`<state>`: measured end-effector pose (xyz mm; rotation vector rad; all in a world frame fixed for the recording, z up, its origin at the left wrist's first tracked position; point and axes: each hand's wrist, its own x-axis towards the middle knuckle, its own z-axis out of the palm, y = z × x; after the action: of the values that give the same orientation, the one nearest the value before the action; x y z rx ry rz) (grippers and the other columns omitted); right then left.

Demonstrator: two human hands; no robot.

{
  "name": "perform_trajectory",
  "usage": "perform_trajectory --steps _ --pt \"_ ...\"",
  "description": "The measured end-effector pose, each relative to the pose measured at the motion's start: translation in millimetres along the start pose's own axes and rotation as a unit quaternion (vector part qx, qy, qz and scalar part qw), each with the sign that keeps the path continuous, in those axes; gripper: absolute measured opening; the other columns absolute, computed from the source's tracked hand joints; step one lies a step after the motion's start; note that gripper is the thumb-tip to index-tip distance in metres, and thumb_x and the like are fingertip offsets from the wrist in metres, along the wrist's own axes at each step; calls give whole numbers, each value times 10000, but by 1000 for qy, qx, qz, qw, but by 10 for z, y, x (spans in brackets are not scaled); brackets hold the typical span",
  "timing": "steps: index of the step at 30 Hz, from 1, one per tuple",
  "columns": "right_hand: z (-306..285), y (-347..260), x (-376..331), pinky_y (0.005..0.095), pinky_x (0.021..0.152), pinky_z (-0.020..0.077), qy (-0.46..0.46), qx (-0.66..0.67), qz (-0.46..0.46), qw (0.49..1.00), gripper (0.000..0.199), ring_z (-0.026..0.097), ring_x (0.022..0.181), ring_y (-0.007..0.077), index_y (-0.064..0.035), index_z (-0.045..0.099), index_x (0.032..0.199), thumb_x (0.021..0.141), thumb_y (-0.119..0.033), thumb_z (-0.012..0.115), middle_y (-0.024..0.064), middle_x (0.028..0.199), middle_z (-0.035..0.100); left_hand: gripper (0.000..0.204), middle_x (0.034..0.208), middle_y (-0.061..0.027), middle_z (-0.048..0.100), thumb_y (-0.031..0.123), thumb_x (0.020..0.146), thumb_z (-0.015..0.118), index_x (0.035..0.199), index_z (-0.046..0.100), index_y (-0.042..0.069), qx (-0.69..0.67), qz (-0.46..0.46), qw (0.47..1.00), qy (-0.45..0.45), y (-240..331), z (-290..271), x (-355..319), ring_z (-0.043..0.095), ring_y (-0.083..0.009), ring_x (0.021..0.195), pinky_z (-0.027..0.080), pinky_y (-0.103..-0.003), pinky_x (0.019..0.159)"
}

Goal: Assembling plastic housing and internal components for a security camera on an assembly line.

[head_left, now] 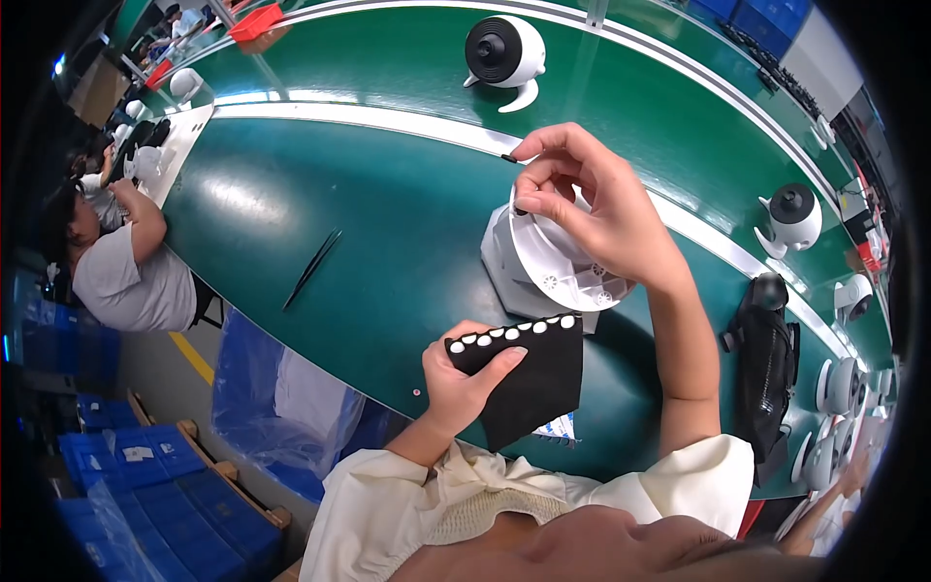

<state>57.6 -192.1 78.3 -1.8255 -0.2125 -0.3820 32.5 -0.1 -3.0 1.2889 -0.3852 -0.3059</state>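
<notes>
My left hand (458,393) grips a flexible black sheet (538,388) between thumb and fingers. White round pads line the sheet's upper edge. My right hand (596,209) is closed at the rim of a white plastic shell (562,267), thumb and a bent finger meeting there. A small black piece (509,158) clings to the right index fingertip. Another dark spot shows under the thumb; what it is, I cannot make out. The shell has its hollow, ribbed side facing me and rests on a pale angular block (502,267).
Black tweezers (312,270) lie on the green table (388,223). A black pouch (766,359) sits at the right. Beyond a white rail stand round white devices with black fronts (504,53). At the left a person (136,272) sits near blue bins (175,495).
</notes>
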Motion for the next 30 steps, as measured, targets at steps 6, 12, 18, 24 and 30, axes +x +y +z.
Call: perform_trajectory --steps 6,12,18,24,30 --pt "39 -110 -22 256 661 447 -6 -112 -37 993 256 573 686 160 -20 497 998 756 -1 578 63 731 587 156 687 2 605 45 702 707 770 576 -2 -1 -4 1000 -8 42 -29 -58 534 -32 613 434 -177 556" --pt "25 -87 -32 254 627 378 32 -274 -206 939 338 548 658 136 -75 560 1037 713 3 611 0 725 587 158 681 1 605 49 701 709 771 576 -1 -7 0 1000 -7 27 -25 -51 533 -34 610 430 -174 554" --pt "33 -137 -138 285 683 380 -36 -441 -233 866 442 537 688 157 -85 535 1140 712 -95 645 18 736 588 151 691 1 603 39 702 703 771 575 -1 -6 8 1000 -3 -18 -21 -7 531 -33 620 428 -174 561" --pt "-551 -37 -233 274 753 440 48 -184 -101 977 199 561 886 156 -6 535 955 778 -65 604 93 1031 574 156 690 12 585 26 692 706 761 567 6 -21 1 1000 15 -67 -48 39 512 -29 618 419 -176 560" --pt "-851 129 -287 260 806 428 24 -12 79 996 119 535 894 131 25 535 832 852 -92 537 97 967 576 178 699 4 577 2 662 711 763 564 4 -16 23 998 51 -189 -58 86 507 -38 622 418 -178 584"
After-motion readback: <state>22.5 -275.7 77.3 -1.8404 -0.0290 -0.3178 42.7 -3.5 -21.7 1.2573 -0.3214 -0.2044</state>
